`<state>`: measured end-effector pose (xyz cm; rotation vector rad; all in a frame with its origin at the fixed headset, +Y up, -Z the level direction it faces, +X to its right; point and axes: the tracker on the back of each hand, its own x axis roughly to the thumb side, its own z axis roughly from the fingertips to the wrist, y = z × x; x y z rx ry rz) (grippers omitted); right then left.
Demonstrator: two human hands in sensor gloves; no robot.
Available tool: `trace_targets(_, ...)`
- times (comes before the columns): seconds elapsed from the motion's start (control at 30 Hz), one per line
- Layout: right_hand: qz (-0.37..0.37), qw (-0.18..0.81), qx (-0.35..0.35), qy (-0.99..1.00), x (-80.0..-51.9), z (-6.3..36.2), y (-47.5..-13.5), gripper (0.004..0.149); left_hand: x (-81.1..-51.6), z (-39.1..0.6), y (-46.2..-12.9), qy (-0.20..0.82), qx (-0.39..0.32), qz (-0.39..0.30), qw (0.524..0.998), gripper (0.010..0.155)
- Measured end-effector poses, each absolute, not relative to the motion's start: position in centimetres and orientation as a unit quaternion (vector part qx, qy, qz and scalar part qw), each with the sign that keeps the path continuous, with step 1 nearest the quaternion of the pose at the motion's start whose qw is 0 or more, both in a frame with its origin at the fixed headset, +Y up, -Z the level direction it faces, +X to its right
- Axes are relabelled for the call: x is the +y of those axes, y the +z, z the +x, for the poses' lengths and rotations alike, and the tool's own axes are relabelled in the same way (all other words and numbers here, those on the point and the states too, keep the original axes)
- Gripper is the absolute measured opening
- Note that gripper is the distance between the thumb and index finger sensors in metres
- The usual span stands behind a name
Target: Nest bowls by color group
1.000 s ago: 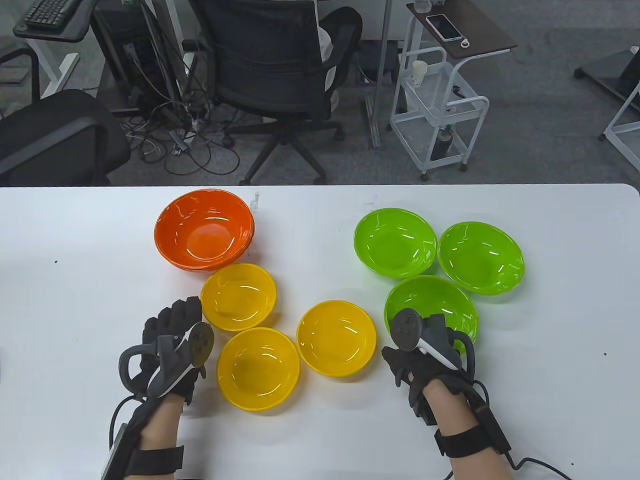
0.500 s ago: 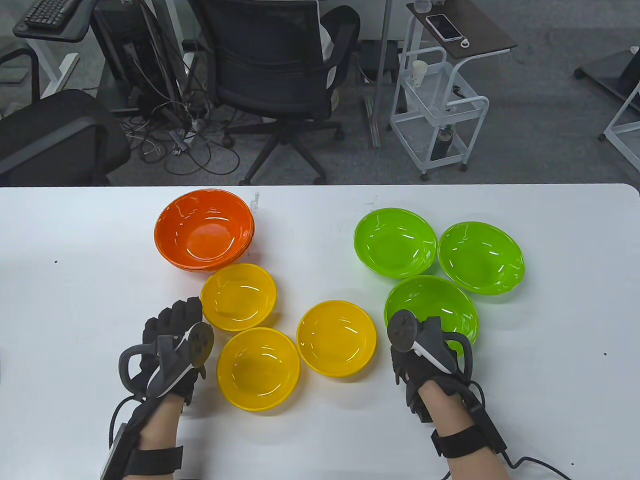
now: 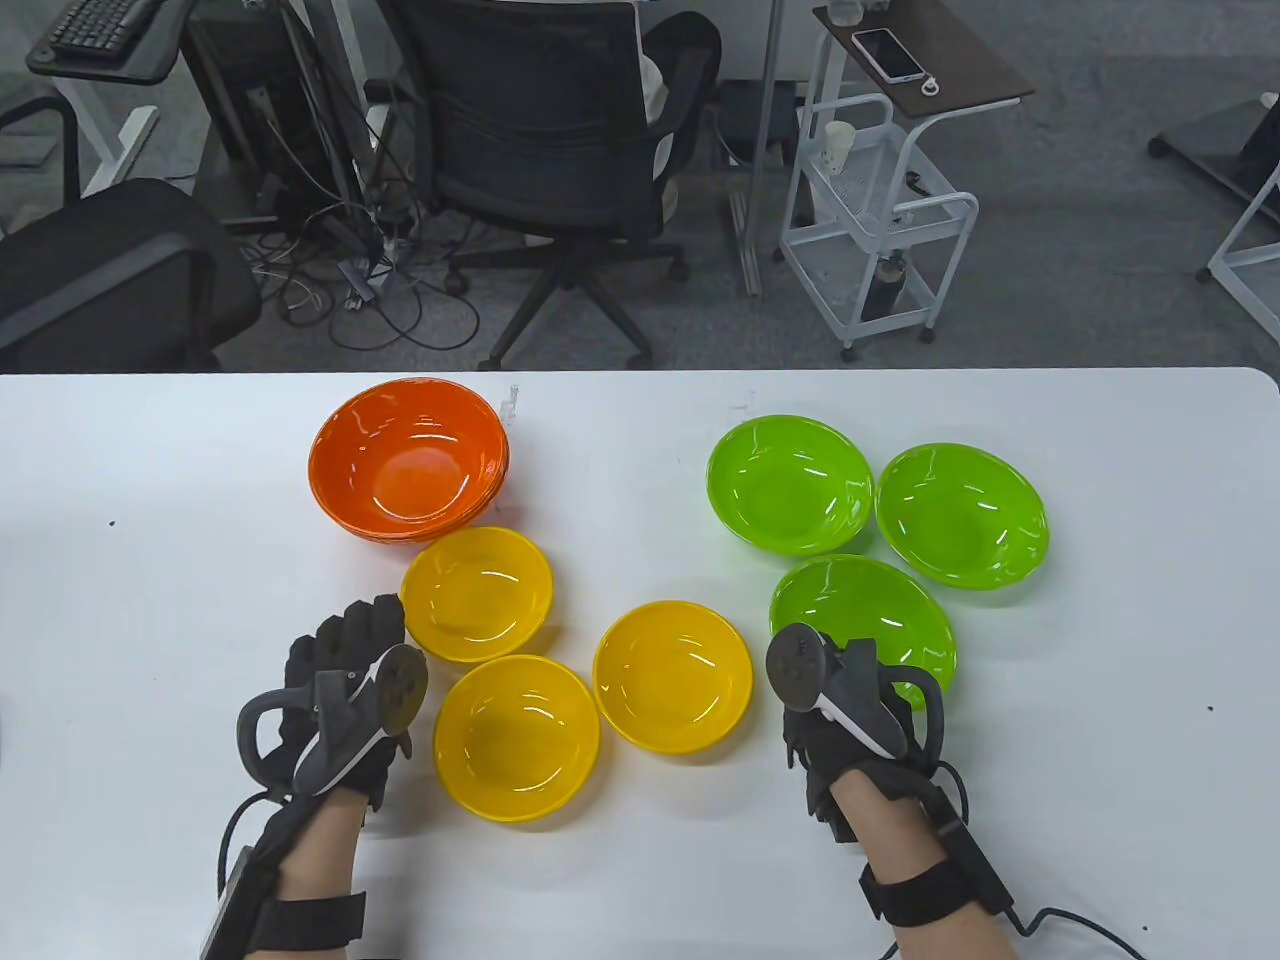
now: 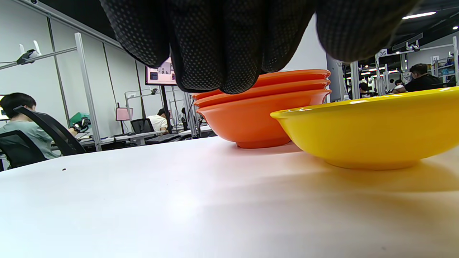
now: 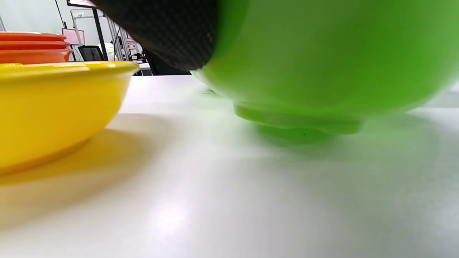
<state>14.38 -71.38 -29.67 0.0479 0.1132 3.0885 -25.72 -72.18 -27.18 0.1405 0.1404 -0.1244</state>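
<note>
A stack of orange bowls (image 3: 410,460) stands at the back left and also shows in the left wrist view (image 4: 258,118). Three yellow bowls (image 3: 478,592) (image 3: 516,738) (image 3: 672,675) stand apart in the middle. Two green bowls (image 3: 790,482) (image 3: 962,515) stand at the back right. My right hand (image 3: 848,672) grips the near rim of a third green bowl (image 3: 870,610), which is tilted. In the right wrist view this bowl (image 5: 322,61) has its base just off the table. My left hand (image 3: 350,625) rests empty on the table, left of the yellow bowls.
The white table (image 3: 1100,750) has bare room on the far left and far right. Its back edge lies just behind the bowls. Office chairs and a white trolley (image 3: 880,220) stand on the floor beyond it.
My right hand has turned and shifted slightly left at the near green bowl's rim, and the bowl has tipped. My left hand and the other bowls have not moved.
</note>
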Motion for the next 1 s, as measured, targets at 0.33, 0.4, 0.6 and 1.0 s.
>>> trace_targets(0.33, 0.036, 0.058, -0.042, 0.997, -67.2, 14.2, -28.4, 0.052, -72.2, -25.8, -27.2, -0.058, 0.072, 0.070, 0.993, 0.063)
trace_targets(0.4, 0.034, 0.067, -0.069, 0.995, -66.7, 14.2, -28.4, 0.051, -72.2, -25.8, -27.2, -0.058, 0.072, 0.070, 0.993, 0.063)
trace_targets(0.6, 0.035, 0.055, -0.123, 0.990, -65.7, 13.7, -29.5, 0.050, -72.2, -25.7, -27.2, -0.063, 0.072, 0.067, 0.993, 0.064)
trace_targets(1.0, 0.003, 0.009, -0.190, 0.982, -65.5, 12.9, -35.1, 0.045, -72.3, -25.7, -27.3, -0.059, 0.071, 0.066, 0.994, 0.063)
